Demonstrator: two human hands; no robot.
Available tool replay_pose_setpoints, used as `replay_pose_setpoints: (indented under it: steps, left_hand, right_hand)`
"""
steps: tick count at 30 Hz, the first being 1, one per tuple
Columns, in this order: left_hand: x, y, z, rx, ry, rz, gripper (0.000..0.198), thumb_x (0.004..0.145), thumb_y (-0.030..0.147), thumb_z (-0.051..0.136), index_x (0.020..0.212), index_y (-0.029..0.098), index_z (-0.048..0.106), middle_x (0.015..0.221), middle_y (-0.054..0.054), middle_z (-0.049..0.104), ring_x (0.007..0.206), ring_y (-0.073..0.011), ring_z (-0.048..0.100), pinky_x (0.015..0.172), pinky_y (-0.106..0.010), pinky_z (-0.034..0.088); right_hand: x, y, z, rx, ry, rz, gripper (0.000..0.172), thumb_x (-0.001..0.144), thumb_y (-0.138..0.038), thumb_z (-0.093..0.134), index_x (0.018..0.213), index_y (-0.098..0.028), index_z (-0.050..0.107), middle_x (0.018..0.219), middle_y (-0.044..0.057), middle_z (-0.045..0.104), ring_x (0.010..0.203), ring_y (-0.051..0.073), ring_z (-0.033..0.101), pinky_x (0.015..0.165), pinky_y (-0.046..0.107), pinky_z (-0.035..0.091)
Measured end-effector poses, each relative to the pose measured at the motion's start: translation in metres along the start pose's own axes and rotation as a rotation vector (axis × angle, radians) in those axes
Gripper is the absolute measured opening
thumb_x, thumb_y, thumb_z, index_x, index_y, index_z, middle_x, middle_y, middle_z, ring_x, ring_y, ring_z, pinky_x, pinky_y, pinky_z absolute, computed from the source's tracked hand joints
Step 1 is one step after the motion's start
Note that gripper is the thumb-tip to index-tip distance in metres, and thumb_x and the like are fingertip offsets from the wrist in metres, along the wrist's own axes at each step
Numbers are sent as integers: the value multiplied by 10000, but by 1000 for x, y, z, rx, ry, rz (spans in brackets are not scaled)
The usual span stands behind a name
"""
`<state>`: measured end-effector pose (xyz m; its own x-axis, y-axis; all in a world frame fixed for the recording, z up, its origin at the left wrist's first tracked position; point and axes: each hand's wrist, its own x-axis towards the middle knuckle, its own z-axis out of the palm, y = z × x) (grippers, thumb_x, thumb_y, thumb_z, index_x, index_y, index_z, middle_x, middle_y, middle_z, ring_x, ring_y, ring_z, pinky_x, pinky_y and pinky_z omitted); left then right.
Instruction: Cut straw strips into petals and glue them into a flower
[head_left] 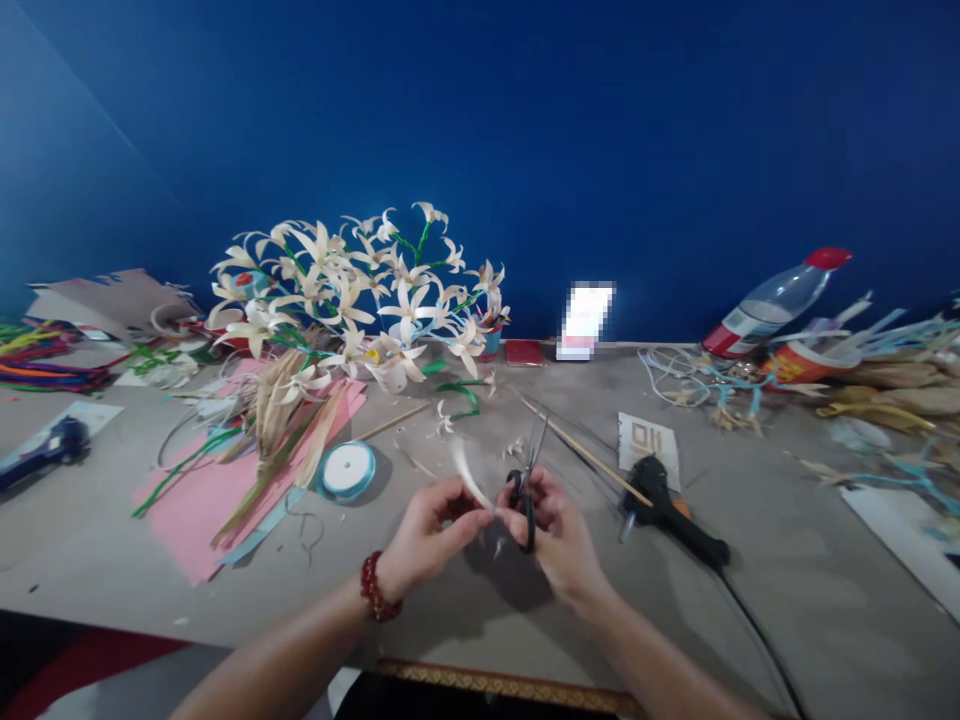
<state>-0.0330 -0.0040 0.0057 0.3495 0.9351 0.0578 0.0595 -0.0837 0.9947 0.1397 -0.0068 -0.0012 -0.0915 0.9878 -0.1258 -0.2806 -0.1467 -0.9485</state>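
Note:
My left hand (442, 525) pinches a pale, curved petal-like strip (469, 475) between thumb and fingers; the strip is blurred and rises away from the hand. Close beside it, my right hand (553, 530) is closed on a pair of black-handled scissors (528, 500), blades pointing up and away from me. The thumb and fingertips of both hands meet near the strip's lower end. Beyond the hands lie a small white flower (445, 418) and a green wrapped stem (469, 390). Many cream flowers (352, 295) on green stems stand at the back.
Left lie a ribbon spool (347, 470), pink paper (184, 520), dried husks (281, 410) and a blue glue gun (56, 445). Right are a black glue gun (667, 510) with its cord, a thin stick (592, 455), a tilted bottle (780, 300) and a red-orange cup (802, 362).

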Motion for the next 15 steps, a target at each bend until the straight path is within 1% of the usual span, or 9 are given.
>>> replay_pose_setpoints:
  steps: [1, 2, 4, 8, 11, 13, 15]
  left_hand:
    - [2, -2, 3, -119, -7, -94, 229, 822, 368, 652, 810, 139, 650, 681, -22, 591, 557, -108, 516, 534, -220, 414]
    - [3, -4, 5, -218, -3, -158, 247, 812, 383, 664, 800, 137, 644, 662, -10, 582, 539, -96, 504, 533, -212, 409]
    - [5, -6, 7, -323, 16, -204, 250, 782, 377, 702, 792, 135, 642, 647, 3, 574, 534, -86, 492, 545, -205, 408]
    - [3, -5, 5, -358, 58, -142, 213, 774, 334, 722, 773, 132, 654, 682, -6, 584, 580, -94, 502, 581, -211, 421]
    - [2, -7, 2, -386, 93, -94, 173, 797, 298, 703, 767, 133, 661, 680, -8, 578, 595, -98, 502, 593, -217, 420]
    - [3, -8, -1, -420, 154, -56, 135, 814, 269, 686, 779, 142, 659, 700, -11, 584, 619, -104, 515, 614, -223, 428]
    - [5, -8, -5, -448, 229, -8, 98, 827, 243, 672, 794, 153, 655, 755, -15, 597, 654, -106, 527, 646, -226, 439]
  right_hand:
    - [-1, 0, 0, -6, -14, -2, 372, 622, -284, 844, 803, -203, 529, 730, -35, 631, 635, 106, 569, 599, 200, 445]
    - [-1, 0, 0, -11, -23, -3, 369, 630, -288, 841, 806, -204, 528, 732, -34, 631, 632, 105, 570, 597, 200, 447]
    - [-1, 1, -1, -22, -38, -2, 372, 636, -297, 839, 813, -205, 524, 734, -33, 633, 627, 104, 570, 594, 201, 449]
    - [0, 2, -1, -58, -82, 33, 406, 625, -329, 847, 819, -210, 511, 722, -32, 629, 601, 108, 550, 569, 208, 434]
    - [-1, 1, 0, -85, -83, 65, 424, 629, -397, 837, 824, -214, 508, 739, -30, 602, 650, 123, 558, 612, 222, 448]
    - [-1, 1, 0, -109, -108, 81, 440, 636, -465, 819, 814, -217, 502, 722, -37, 556, 660, 125, 536, 621, 224, 447]
    - [-2, 2, 0, -134, -174, 109, 472, 641, -550, 787, 799, -219, 491, 709, -44, 502, 637, 117, 492, 598, 220, 435]
